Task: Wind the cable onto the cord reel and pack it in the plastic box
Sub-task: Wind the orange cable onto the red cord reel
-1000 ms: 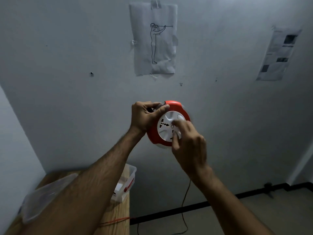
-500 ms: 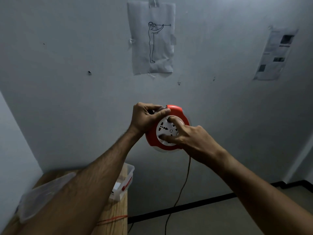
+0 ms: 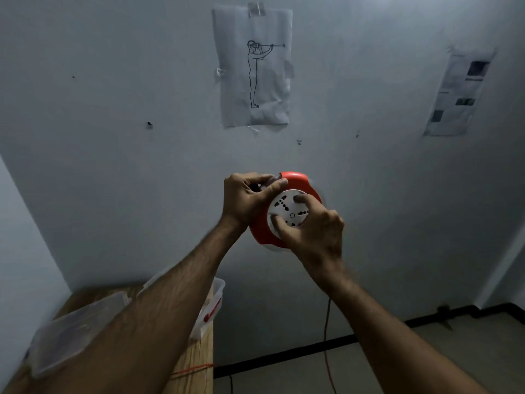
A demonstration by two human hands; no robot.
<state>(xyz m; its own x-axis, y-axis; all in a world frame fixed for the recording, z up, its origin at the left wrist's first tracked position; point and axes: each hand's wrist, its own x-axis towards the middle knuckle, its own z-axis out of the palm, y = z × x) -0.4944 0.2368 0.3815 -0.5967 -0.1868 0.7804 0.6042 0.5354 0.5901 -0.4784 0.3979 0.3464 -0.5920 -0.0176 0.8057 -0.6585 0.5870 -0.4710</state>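
Right hand (image 3: 315,234) fingers (image 3: 302,199) curl onto the white socket face of the red cord reel (image 3: 284,214), held in mid-air before the wall. Left hand (image 3: 245,199) grips its rim, thumb on top. Orange cable (image 3: 326,336) hangs below; plastic box (image 3: 211,305) sits on the worktop (image 3: 199,356).

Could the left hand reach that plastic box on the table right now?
Probably not yet: the left hand grips the reel up in the air. The box sits below the forearm, nothing blocking it.

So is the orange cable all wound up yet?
Not yet. The orange cable hangs from the cord reel to the floor, gripped by the left hand and right hand.
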